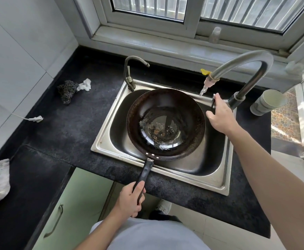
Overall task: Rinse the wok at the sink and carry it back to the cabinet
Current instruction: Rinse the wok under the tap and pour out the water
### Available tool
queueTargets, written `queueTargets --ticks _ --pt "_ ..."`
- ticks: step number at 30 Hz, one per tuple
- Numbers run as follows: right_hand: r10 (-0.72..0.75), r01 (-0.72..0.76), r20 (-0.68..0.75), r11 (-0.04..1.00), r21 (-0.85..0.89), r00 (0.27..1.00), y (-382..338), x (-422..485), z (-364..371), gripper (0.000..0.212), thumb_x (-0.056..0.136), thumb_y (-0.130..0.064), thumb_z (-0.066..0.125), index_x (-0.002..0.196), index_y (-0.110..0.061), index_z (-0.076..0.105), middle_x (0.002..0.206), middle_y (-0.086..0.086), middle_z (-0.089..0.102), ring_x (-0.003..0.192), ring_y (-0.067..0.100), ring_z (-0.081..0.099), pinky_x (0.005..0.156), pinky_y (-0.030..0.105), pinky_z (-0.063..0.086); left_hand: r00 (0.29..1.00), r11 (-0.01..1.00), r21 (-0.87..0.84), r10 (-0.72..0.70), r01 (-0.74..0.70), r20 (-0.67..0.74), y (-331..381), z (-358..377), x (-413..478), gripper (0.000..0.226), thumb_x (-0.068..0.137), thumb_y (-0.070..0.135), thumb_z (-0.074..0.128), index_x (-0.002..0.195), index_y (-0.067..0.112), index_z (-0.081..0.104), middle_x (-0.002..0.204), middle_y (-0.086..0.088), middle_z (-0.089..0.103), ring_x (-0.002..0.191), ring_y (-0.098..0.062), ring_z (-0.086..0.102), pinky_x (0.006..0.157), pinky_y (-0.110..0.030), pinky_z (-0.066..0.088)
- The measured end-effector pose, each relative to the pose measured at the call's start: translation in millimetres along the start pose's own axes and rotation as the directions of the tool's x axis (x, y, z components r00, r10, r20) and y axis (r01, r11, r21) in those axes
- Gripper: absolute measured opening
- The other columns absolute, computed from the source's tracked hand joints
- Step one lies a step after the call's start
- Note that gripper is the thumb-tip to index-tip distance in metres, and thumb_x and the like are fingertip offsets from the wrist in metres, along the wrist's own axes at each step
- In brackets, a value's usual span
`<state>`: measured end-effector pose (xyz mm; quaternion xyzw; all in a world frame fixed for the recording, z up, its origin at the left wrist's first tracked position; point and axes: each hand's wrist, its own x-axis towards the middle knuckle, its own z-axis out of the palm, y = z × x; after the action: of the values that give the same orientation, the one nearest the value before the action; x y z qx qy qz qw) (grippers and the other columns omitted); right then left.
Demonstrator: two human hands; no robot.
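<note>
Scourer (66,92), plug (36,119) and cup (267,102) sit on countertop (66,138).

Left grip (129,199) curled, right grip (219,115) outstretched.

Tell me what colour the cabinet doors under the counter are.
The cabinet doors are pale green, with a metal handle; the head view shows them below the black counter.

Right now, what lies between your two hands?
The wok, over the sink: left hand grips its handle, right hand touches the tap lever. Head view.
</note>
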<state>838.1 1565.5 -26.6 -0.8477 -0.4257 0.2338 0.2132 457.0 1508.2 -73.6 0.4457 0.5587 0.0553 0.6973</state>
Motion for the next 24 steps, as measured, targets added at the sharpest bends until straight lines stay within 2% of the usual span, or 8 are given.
queueTargets --ticks 11,15,18,22,24 --pt "-0.015 0.015 0.000 1.000 0.019 1.000 4.1 8.2 -2.5 0.074 0.099 -0.013 0.055 0.160 -0.008 0.015 0.164 0.016 0.030 0.149 0.033 0.030 0.122 0.042 0.024 1.000 1.000 -0.002 0.005 -0.005 -0.001 -0.7 -0.6 -0.2 0.036 0.100 0.036 0.044 0.087 0.004 0.053 0.056 -0.003 0.044 0.037 -0.012 0.027 0.038 -0.018 0.021" --pt "-0.010 0.010 -0.011 0.999 0.036 1.000 10.2 6.0 1.9 0.070 0.096 -0.014 0.057 0.157 -0.008 0.024 0.158 0.016 0.039 0.144 0.033 0.040 0.119 0.045 0.032 0.999 1.000 -0.020 -0.007 0.008 0.032 1.8 -2.6 -0.9 0.029 0.100 0.035 0.046 0.104 0.009 0.057 0.058 -0.002 0.046 0.036 -0.011 0.029 0.037 -0.018 0.023" --pt "0.020 -0.016 -0.045 0.996 0.086 0.999 13.4 -6.0 7.2 0.071 0.095 -0.012 0.058 0.157 -0.007 0.023 0.159 0.016 0.038 0.147 0.032 0.037 0.120 0.046 0.031 0.996 0.999 -0.048 -0.020 0.024 0.086 6.2 -4.0 -2.4 0.023 0.100 0.034 0.047 0.112 0.016 0.056 0.061 -0.001 0.046 0.039 -0.012 0.030 0.037 -0.018 0.024" --pt "0.079 -0.064 -0.060 0.974 0.217 0.995 13.7 -42.9 24.3 0.074 0.095 -0.010 0.060 0.158 -0.011 0.022 0.160 0.014 0.037 0.147 0.027 0.037 0.118 0.050 0.036 0.986 0.996 -0.078 -0.035 0.048 0.162 9.6 -9.4 -0.1 0.027 0.100 0.027 0.047 0.108 0.001 0.053 0.064 -0.004 0.049 0.042 -0.015 0.036 0.038 -0.022 0.032" --pt "0.105 -0.088 -0.061 0.967 0.239 0.993 9.0 -68.0 36.9 0.074 0.095 -0.009 0.061 0.158 -0.009 0.023 0.159 0.013 0.039 0.146 0.026 0.039 0.118 0.049 0.036 0.976 0.993 -0.093 -0.049 0.070 0.211 12.7 -12.6 1.9 0.023 0.100 0.024 0.048 0.104 0.001 0.052 0.067 -0.004 0.052 0.046 -0.015 0.041 0.042 -0.027 0.038"
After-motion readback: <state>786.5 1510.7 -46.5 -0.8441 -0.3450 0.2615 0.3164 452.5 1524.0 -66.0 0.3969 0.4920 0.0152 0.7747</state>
